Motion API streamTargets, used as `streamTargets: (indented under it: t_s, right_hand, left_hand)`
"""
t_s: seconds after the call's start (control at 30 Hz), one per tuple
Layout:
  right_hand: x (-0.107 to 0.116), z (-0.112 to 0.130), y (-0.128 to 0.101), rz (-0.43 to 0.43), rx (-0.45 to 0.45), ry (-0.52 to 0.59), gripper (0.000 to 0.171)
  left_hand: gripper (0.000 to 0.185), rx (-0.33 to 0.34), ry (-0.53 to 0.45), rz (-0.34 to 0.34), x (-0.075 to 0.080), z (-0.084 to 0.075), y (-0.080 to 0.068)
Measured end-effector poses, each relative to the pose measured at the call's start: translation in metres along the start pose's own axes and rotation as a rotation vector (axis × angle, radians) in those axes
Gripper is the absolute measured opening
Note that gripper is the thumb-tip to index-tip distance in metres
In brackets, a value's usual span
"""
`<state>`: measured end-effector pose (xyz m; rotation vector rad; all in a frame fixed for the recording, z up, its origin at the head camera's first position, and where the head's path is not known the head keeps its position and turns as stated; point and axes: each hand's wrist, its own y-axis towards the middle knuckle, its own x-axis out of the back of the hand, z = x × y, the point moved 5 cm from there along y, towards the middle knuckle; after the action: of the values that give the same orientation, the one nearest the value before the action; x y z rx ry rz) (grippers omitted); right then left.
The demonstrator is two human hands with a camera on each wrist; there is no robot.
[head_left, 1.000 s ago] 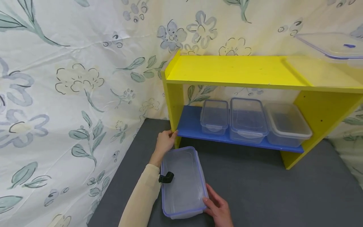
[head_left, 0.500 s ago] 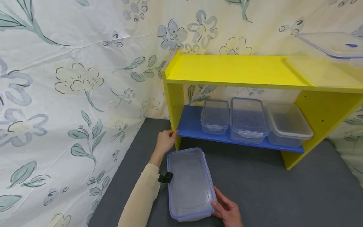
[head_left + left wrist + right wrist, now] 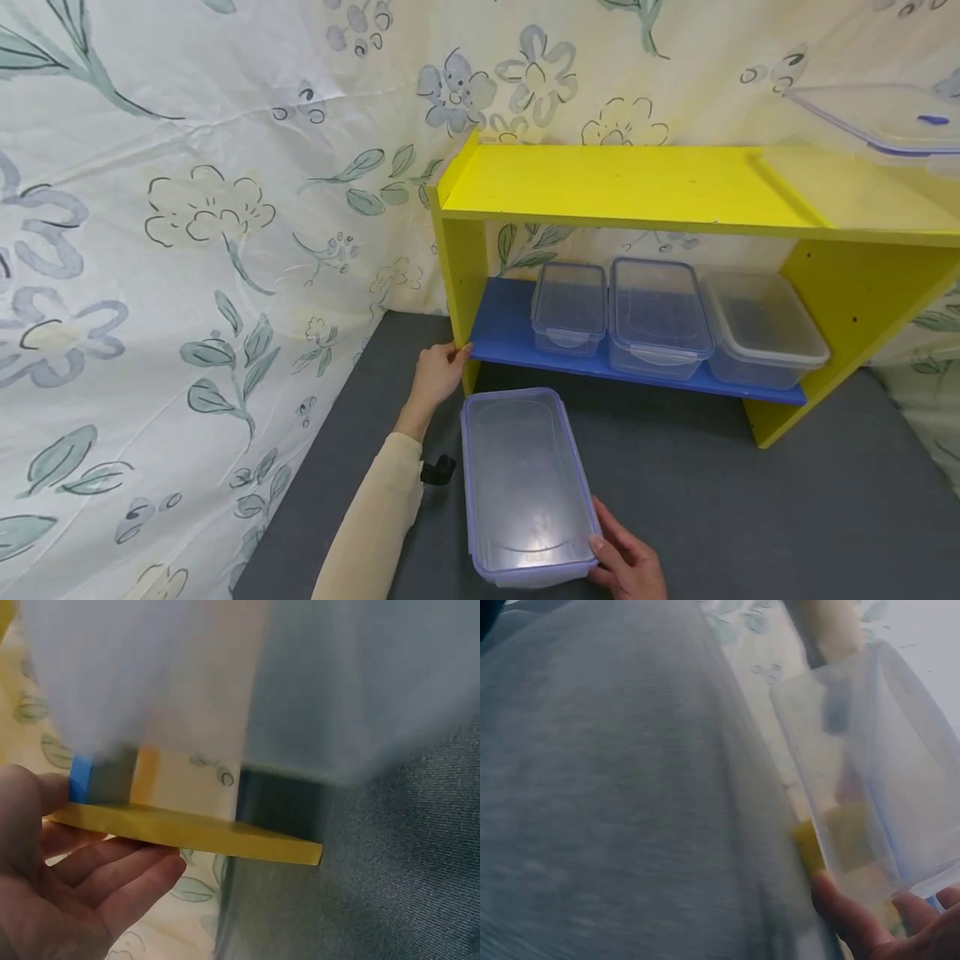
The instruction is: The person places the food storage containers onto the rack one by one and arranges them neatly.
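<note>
My left hand (image 3: 437, 373) grips the yellow shelf unit's left side panel (image 3: 461, 283) at the front corner of the blue shelf board. In the left wrist view the thumb lies by the blue edge, and the other fingers are behind the yellow panel (image 3: 195, 831). My right hand (image 3: 633, 558) holds a clear food container (image 3: 525, 475) by its near right corner, thumb at the edge of the blue-rimmed lid. The container is in front of the unit, right of my left forearm. In the right wrist view, fingers curl at the container's (image 3: 817, 757) lower edge.
Three clear lidded containers stand side by side on the blue shelf board (image 3: 510, 325): a small one (image 3: 570, 304), a larger one (image 3: 656, 308) and a pale-lidded one (image 3: 765, 321). Another clear container (image 3: 885, 117) sits on the yellow top board (image 3: 615, 179). A dark grey table (image 3: 750, 517) lies below.
My right hand has moved right, carrying the container away from my left forearm; the container has turned slightly. The left hand stays on the side panel.
</note>
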<state>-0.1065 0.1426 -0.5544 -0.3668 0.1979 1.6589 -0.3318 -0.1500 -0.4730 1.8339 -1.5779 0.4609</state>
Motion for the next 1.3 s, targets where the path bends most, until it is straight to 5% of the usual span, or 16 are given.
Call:
streamTargets:
  t_s: [0.33,0.87,1.3]
  right_hand:
    - [0.008,0.030,-0.011,-0.060,0.139,0.096,0.047]
    - [0.019,0.057,-0.023,-0.131,0.205,0.070,0.048]
    - [0.028,0.089,-0.029,-0.185,0.223,0.214,0.050]
  left_hand:
    - [0.044,-0.001,0.006,0.004,0.002,-0.001,-0.002]
    - [0.041,-0.002,0.009,0.001,0.003,-0.002,-0.002]
    - [0.042,-0.010,0.001,-0.008,0.002,-0.001,-0.002]
